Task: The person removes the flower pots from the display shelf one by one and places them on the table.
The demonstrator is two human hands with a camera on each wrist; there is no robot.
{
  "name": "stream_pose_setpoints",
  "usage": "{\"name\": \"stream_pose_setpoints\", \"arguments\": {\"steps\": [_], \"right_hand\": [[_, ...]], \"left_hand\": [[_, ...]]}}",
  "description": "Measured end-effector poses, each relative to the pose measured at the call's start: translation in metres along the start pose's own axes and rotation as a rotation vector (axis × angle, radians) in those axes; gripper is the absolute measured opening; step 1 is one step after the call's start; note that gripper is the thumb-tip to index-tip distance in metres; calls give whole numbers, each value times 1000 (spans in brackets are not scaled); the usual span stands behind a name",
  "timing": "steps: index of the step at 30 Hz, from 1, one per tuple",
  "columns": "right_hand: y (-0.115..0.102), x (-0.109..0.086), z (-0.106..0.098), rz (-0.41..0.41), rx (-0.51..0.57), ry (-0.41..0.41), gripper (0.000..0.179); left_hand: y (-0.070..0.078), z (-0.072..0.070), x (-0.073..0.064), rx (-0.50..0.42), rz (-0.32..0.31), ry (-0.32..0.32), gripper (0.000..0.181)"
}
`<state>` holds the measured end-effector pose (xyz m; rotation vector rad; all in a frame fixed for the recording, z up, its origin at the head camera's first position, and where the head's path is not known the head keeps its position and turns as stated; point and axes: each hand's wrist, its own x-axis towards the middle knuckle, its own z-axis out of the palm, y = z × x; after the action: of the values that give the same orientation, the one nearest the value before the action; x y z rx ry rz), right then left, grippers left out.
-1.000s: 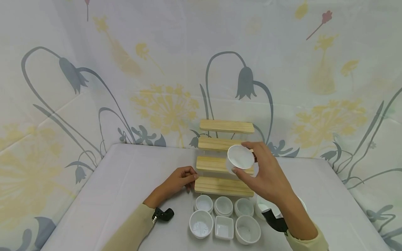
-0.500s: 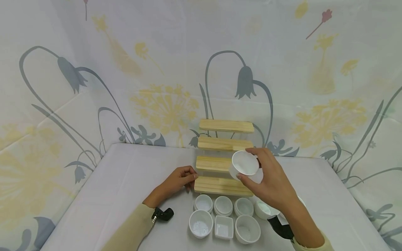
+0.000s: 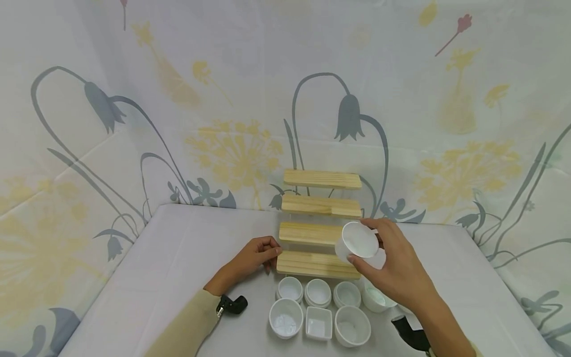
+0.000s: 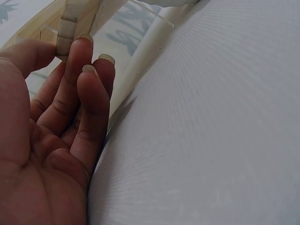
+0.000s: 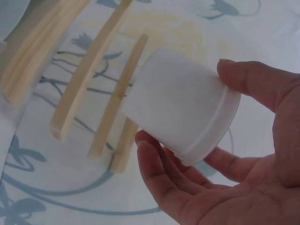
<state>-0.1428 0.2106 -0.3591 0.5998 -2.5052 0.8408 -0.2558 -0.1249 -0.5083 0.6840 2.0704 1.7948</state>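
Note:
In the head view, a tiered wooden shelf (image 3: 314,264) has several pale boards stepping up toward the back. My left hand (image 3: 250,260) grips the left end of its lowest board; the left wrist view shows thumb and index finger pinching the board end (image 4: 67,30), the other fingers curled. A white cup (image 3: 359,240) is held up in my right hand (image 3: 394,263) over the shelf's right side. Seen from the right wrist, the cup (image 5: 180,101) lies sideways across that view, thumb on one side near the rim and fingers on the other.
In front of the shelf stand two rows of white dishes, among them small round cups (image 3: 318,292), a square dish (image 3: 318,324) and larger round cups (image 3: 352,326). A white bowl (image 3: 376,299) is partly behind my right hand. A flower-printed cloth (image 3: 241,99) hangs behind.
My right hand has moved right and down, toward me, with the white cup, away from the middle of the shelf. My left hand stays on the lowest board.

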Motion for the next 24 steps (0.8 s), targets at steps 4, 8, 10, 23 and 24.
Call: {"name": "stream_pose_setpoints", "arguments": {"steps": [4,8,10,23,24], "right_hand": [[5,-4,-4,11,-13,-5,72],[9,-7,-7,12,-27,-2,72],[11,-8,-8,9,-35,2,72],[25,-20,-11,2,-67,39,75],[26,-21,-12,9,-71,38,75]], "left_hand": [[-1,0,1,10,4,4,19],[-2,1,1,12,5,6,19],[-3,0,1,12,2,5,19],[0,1,0,1,5,0,19],[-1,1,1,2,6,-1,19]]}}
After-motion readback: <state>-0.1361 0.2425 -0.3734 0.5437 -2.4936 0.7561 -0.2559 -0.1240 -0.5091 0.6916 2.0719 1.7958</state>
